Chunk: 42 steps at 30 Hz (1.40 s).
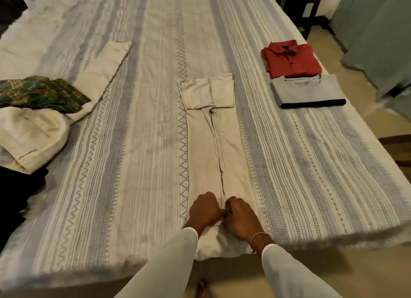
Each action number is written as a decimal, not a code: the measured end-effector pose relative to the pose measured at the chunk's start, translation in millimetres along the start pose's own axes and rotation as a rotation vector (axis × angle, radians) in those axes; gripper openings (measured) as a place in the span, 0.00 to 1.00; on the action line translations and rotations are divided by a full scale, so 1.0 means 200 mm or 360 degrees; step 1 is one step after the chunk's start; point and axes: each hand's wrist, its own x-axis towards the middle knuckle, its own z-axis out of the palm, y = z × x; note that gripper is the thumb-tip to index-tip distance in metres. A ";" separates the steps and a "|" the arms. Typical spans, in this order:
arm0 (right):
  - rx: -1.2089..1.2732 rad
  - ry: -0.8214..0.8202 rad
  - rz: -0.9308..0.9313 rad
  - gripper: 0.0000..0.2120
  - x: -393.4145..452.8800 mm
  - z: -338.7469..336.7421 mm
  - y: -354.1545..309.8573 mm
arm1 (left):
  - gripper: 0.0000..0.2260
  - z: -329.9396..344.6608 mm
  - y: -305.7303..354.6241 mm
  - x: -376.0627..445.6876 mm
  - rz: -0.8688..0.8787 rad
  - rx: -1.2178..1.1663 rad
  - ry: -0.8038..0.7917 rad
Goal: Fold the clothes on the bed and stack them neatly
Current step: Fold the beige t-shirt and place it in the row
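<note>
Trousers (pixel 213 146) are laid flat down the middle of the bed (pixel 138 120), their long axis running straight away from the person, with the far end already doubled back on itself. The near end is gripped by both hands, side by side and touching: the left hand (pixel 205 208) and the right hand (pixel 241 217) are each curled onto the cloth. The next fold is judged to go forward along that axis, toward the doubled end. A red shirt (pixel 291 58) and a grey shirt (pixel 308 91) lie folded to the right.
</note>
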 end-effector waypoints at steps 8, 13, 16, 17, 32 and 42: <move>-0.0052 -0.0139 -0.0403 0.08 0.04 -0.13 0.10 | 0.05 -0.03 -0.02 -0.07 0.0157 0.0084 0.0088; -0.0067 0.0032 -0.0425 0.11 0.00 -0.07 0.13 | 0.04 0.00 -0.06 -0.11 0.0194 -0.0062 0.0145; -0.0134 0.0096 -0.0476 0.09 -0.02 -0.03 0.15 | 0.08 0.00 -0.06 -0.14 0.0215 -0.0125 0.0170; -0.0128 0.0135 -0.0470 0.09 -0.02 -0.03 0.16 | 0.09 0.01 -0.06 -0.14 0.0214 -0.0139 0.0172; -0.0279 0.0215 -0.0608 0.17 -0.07 -0.05 0.21 | 0.12 -0.02 -0.04 -0.15 0.0286 0.0108 0.0244; 0.0582 0.0244 0.0691 0.13 0.00 -0.15 0.25 | 0.24 -0.09 -0.24 -0.09 -0.0508 -0.0557 0.0412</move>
